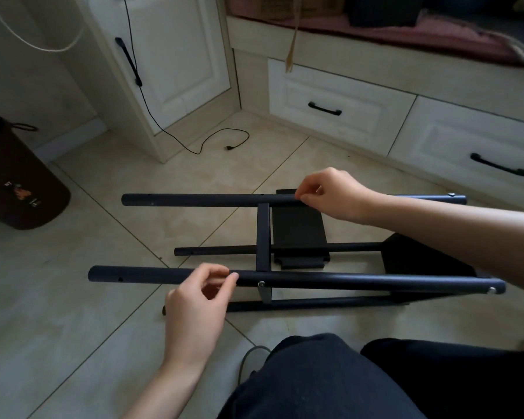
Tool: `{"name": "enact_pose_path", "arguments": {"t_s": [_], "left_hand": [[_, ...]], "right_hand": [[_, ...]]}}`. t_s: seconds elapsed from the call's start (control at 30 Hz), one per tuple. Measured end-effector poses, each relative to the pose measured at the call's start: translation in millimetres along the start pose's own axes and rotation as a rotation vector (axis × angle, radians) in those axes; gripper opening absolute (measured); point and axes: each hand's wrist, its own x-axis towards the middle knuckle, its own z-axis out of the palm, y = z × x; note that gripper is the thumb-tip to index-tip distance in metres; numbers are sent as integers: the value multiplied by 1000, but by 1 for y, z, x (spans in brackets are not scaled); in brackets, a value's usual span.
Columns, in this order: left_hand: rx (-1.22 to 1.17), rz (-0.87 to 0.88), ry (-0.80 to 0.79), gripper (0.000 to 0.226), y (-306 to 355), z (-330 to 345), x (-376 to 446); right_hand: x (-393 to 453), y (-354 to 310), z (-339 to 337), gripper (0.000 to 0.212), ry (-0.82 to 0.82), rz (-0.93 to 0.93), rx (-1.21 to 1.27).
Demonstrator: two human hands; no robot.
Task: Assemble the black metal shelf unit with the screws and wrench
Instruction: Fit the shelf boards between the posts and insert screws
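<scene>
The partly built shelf unit (285,252) lies on its side on the tiled floor (82,297), directly in front of the seated person's knees, so that its four black posts run horizontally left to right and the joints face up within easy reach. The far upper post (194,200) and the near upper post (345,281) are linked by a short square crossbar (262,234), and two lower posts lie closer to the floor beneath them. Silver screw heads show on the near post beside the crossbar joint (261,283) and at its right end (492,290), and one at the right end of the far post (451,194); these joints appear already fastened. A flat black panel (297,228) lies under the frame on the floor. The right hand (330,192) reaches forward with the forearm extended across the frame, its grip closed in a fingertip pinch on the far post next to the crossbar, probably steadying the post or locating a hole. The left hand (200,297) comes from below with the wrist bent upward; its thumb and forefinger rest on the near post just left of the crossbar, the other fingers loosely curled, a light closed grip on the tube. No wrench is visible in either hand; whether a screw sits under the right fingertips cannot be determined.
</scene>
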Motion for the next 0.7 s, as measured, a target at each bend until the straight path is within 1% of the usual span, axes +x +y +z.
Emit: {"name": "enact_pose_path", "arguments": {"t_s": [0.07, 0.17, 0.23, 0.3, 0.37, 0.43, 0.5, 0.6, 0.7], "left_hand": [[-186, -249, -25, 10, -1, 5, -3], [-367, -543, -112, 22, -3, 10, -2], [-493, -698, -141, 26, -4, 14, 0], [-650, -799, -106, 28, -3, 17, 1], [-803, -846, -26, 29, 1, 21, 4], [-902, -867, 47, 30, 5, 26, 7], [-982, -875, 88, 37, 12, 30, 10], [-1041, -888, 122, 46, 17, 35, 11], [-1060, -885, 131, 44, 17, 36, 12]], "right_hand": [[3, 3, 2, 19, 18, -44, -97], [9, 8, 4, 24, -9, -62, -206], [12, 10, 7, 32, -54, -35, -283], [15, 10, 10, 36, -112, 9, -334], [18, 9, 12, 36, -163, 43, -344], [19, 8, 13, 34, -202, 58, -325], [21, 8, 13, 33, -218, 57, -314], [24, 9, 12, 35, -222, 59, -318], [24, 11, 11, 40, -201, 82, -285]]}}
